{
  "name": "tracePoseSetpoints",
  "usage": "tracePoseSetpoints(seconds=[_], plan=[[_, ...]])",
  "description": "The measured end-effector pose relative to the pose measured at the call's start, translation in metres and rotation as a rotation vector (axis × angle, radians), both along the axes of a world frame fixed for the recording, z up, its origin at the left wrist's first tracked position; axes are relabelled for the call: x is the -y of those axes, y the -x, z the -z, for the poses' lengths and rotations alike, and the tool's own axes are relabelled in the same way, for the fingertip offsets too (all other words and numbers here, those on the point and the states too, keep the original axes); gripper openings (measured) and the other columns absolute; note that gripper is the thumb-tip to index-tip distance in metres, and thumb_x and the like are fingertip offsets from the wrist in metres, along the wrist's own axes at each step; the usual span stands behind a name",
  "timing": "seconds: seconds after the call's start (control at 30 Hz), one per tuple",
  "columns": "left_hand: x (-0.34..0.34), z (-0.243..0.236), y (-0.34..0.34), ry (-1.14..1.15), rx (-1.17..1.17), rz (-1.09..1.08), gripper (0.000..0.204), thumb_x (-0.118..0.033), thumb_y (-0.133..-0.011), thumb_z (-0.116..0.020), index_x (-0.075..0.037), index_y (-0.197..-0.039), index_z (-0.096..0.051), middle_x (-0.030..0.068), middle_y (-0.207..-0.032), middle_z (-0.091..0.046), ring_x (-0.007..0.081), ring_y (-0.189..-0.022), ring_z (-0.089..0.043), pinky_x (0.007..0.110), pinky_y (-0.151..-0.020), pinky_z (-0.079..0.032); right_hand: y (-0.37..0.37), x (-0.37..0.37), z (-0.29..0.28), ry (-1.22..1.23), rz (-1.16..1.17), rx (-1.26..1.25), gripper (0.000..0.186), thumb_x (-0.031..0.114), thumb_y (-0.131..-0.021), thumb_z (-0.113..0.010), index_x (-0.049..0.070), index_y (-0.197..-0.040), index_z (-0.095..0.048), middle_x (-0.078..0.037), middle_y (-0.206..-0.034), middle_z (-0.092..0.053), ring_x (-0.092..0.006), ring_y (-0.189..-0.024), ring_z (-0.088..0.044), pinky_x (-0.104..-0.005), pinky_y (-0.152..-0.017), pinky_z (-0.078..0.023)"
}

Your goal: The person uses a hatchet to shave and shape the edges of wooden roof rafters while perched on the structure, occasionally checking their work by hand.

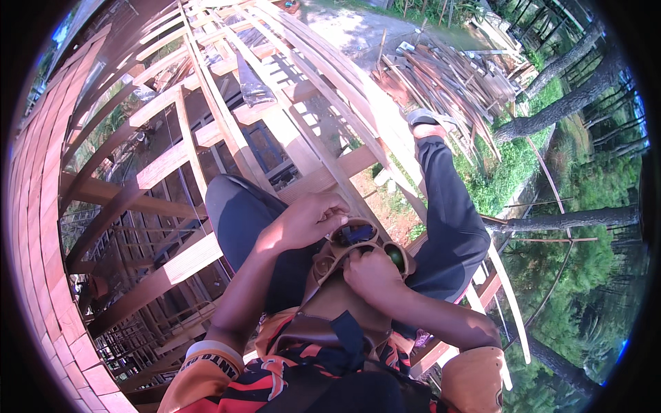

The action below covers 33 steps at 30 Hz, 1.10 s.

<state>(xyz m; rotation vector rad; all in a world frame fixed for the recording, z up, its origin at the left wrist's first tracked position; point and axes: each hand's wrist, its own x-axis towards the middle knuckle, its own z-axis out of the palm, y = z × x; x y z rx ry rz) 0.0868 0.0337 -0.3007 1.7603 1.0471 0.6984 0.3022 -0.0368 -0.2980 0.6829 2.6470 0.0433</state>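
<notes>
A brown tool pouch point(342, 294) with several rounded pockets rests on my lap between my legs. My left hand point(313, 219) is closed, its thumb and fingertips pinched at the rim of the far pocket. That pocket holds a dark bluish thing point(356, 235) whose kind I cannot make out. My right hand point(374, 272) reaches down into the middle of the pouch, and its fingertips are hidden there. Beside it, a shiny green rounded thing point(394, 257) shows inside the right pocket.
I sit high on a wooden roof frame; beams point(169, 270) and long rafters point(224, 113) cross over open gaps with a lower level beneath. Reddish tiles point(51, 275) curve along the left. A plank pile point(451, 86) lies on the ground beyond my sandalled foot point(428, 125). Trees point(578, 219) stand right.
</notes>
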Motion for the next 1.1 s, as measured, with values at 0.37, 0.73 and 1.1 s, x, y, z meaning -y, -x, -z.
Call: tracePoseSetpoints(seconds=[0.37,0.73,1.1], plan=[[-0.016,0.094,0.004,0.247,-0.013,0.015,0.04,-0.031,-0.103,-0.07,0.005,-0.122,-0.069,0.0126,-0.104,-0.074,0.0187,-0.095,-0.068,0.035,-0.084,-0.055,0.003,0.002,-0.005,-0.027,-0.088,0.061,0.017,0.02,-0.091,-0.063,0.009,-0.095,-0.077,-0.006,-0.088,-0.067,-0.0211,-0.079,-0.066,-0.0372,-0.068,-0.045],[-0.01,0.084,0.006,0.198,-0.088,0.019,0.043,-0.029,-0.101,-0.072,0.007,-0.124,-0.068,0.0223,-0.11,-0.075,0.0276,-0.102,-0.073,0.039,-0.088,-0.057,-0.018,-0.019,-0.007,0.278,-0.003,-0.4,0.024,0.025,-0.089,-0.071,0.008,-0.105,-0.077,-0.006,-0.091,-0.069,-0.0218,-0.082,-0.069,-0.0378,-0.07,-0.053],[-0.02,0.093,0.008,0.224,0.041,-0.08,0.034,-0.027,-0.109,-0.06,0.005,-0.12,-0.067,0.0068,-0.095,-0.069,0.0134,-0.085,-0.065,0.031,-0.077,-0.054,-0.033,-0.102,-0.036,0.471,0.392,-0.893,0.041,0.023,-0.087,-0.083,0.008,-0.124,-0.075,-0.007,-0.086,-0.062,-0.0196,-0.069,-0.061,-0.0337,-0.061,-0.048]])
